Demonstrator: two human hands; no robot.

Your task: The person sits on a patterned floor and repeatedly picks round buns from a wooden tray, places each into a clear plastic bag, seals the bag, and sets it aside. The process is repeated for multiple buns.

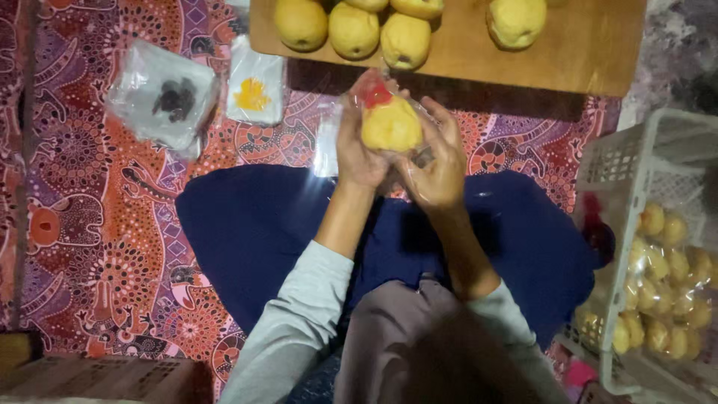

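While both hands (400, 153) clasp bagged yellow bun (390, 126), wooden board (583, 52) beyond

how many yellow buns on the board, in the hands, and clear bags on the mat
Buns on the wooden board: 6
Bun in clear bag, held by left hand and right hand: 1
Clear bags on the mat: 3
Total: 10

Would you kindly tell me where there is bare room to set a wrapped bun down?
Free: the board's right part beyond the lone bun, and the mat left of the lap. Crowded: the board's left with buns, the basket, and around the two packets.
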